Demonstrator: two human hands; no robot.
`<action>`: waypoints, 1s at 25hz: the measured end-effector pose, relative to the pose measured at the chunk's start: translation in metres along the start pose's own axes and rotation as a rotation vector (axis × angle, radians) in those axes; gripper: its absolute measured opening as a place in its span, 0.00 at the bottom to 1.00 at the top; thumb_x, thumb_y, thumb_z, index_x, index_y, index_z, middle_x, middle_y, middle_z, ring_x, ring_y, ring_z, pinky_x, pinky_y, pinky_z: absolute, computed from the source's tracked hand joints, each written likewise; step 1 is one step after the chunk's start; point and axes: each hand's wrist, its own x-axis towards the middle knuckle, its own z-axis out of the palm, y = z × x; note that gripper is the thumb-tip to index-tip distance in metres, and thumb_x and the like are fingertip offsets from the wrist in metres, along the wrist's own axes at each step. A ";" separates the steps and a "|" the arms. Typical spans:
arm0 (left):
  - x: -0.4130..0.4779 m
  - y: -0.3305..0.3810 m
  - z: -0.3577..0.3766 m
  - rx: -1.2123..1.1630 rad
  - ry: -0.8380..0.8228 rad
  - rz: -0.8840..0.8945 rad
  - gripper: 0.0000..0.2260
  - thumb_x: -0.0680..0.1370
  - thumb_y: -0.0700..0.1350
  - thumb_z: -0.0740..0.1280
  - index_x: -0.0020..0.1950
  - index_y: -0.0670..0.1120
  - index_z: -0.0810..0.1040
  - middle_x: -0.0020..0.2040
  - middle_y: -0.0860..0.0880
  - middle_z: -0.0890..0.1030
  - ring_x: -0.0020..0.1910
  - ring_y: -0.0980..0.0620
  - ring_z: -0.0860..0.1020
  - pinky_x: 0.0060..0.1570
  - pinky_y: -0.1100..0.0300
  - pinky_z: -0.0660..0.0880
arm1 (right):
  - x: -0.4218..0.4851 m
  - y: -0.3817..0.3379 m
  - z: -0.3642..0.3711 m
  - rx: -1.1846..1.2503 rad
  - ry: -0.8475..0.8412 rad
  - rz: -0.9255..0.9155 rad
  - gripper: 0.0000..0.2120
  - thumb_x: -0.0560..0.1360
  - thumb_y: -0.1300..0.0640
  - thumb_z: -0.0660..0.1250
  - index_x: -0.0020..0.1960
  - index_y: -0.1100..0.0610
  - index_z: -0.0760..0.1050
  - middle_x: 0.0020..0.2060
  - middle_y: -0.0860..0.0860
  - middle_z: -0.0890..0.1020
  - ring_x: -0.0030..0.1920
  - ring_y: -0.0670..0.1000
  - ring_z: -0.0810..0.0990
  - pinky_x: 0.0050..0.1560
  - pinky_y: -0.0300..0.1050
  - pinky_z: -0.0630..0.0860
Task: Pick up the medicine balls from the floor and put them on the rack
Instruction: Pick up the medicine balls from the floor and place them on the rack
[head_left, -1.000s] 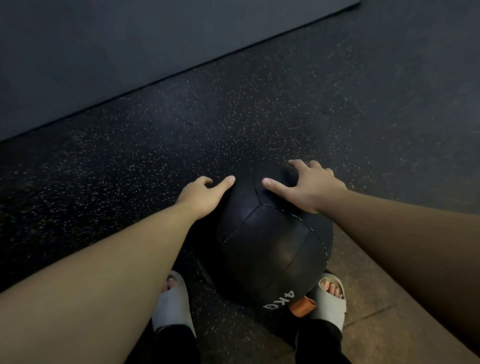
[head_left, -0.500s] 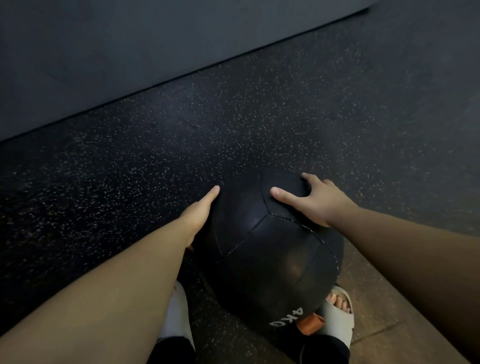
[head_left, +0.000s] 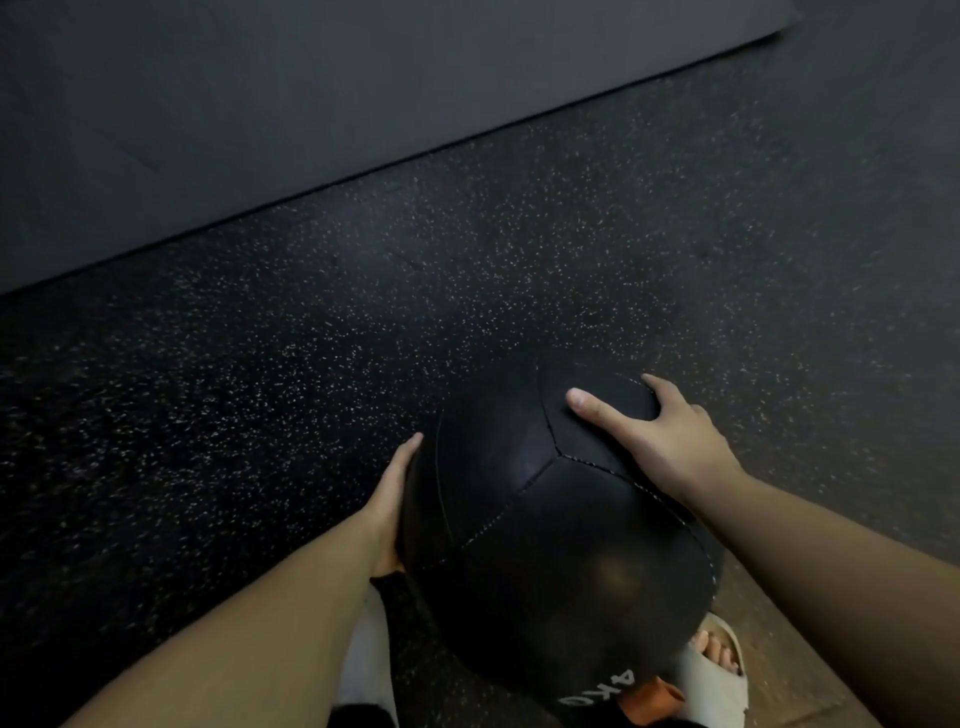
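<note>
Head view. Both hands clamped on the black medicine ball (head_left: 550, 519): left hand (head_left: 392, 499) flat against the ball's left flank, fingers pointing away from the body; right hand (head_left: 660, 439) spread over the ball's upper right, thumb laid across the top panel, fingers curled over the far edge. Ball positioned directly in front of the body, above the feet; contact with the floor not determinable, underside hidden. No rack visible anywhere around the ball.

Hazards, as judged:
- Slip from the grip. Cause: smooth panel skin, palm pressure only from the left, nothing supporting from below. Probable landing point: the open-toed pale sandals (head_left: 719, 670) directly beneath the ball.
- Rotation out of the hands. Cause: uneven hand placement, one low on the flank, one high on the crown.
- Stumble during the carry. Cause: ball blocking sight of the feet, plus a change of floor surface below and right of the ball.

Materials and shapes:
- Ball: large sphere, matte leather-like panels, light stitched seams meeting near the top; white "4KG" marking and an orange patch (head_left: 649, 699) at the near lower edge.
- Rubber floor (head_left: 363, 338) beyond the ball: black, pale-flecked, granular.
- Dark mat (head_left: 260, 104) farther beyond: smooth, plain, straight-edged.
- Brown floor strip (head_left: 779, 649) right of the ball: flat, wood-toned.
</note>
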 end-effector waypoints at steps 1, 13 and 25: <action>-0.009 0.007 -0.006 -0.028 0.009 0.030 0.43 0.72 0.79 0.67 0.74 0.49 0.84 0.68 0.38 0.86 0.68 0.35 0.83 0.66 0.41 0.79 | -0.006 -0.009 0.001 0.015 -0.012 -0.045 0.69 0.46 0.10 0.63 0.81 0.39 0.57 0.77 0.55 0.67 0.75 0.64 0.67 0.74 0.66 0.67; -0.370 0.226 -0.235 -0.315 0.184 0.638 0.26 0.77 0.73 0.65 0.52 0.55 0.94 0.55 0.44 0.92 0.57 0.41 0.89 0.53 0.48 0.80 | -0.236 -0.392 0.001 0.167 -0.032 -0.748 0.63 0.50 0.14 0.65 0.81 0.38 0.58 0.74 0.51 0.68 0.75 0.58 0.67 0.74 0.62 0.67; -0.929 0.308 -0.577 -0.647 0.350 1.282 0.20 0.80 0.59 0.69 0.46 0.47 0.94 0.44 0.44 0.92 0.38 0.48 0.90 0.37 0.61 0.83 | -0.711 -0.821 0.052 0.349 -0.181 -1.451 0.60 0.53 0.16 0.71 0.78 0.42 0.64 0.71 0.55 0.76 0.70 0.59 0.75 0.72 0.63 0.71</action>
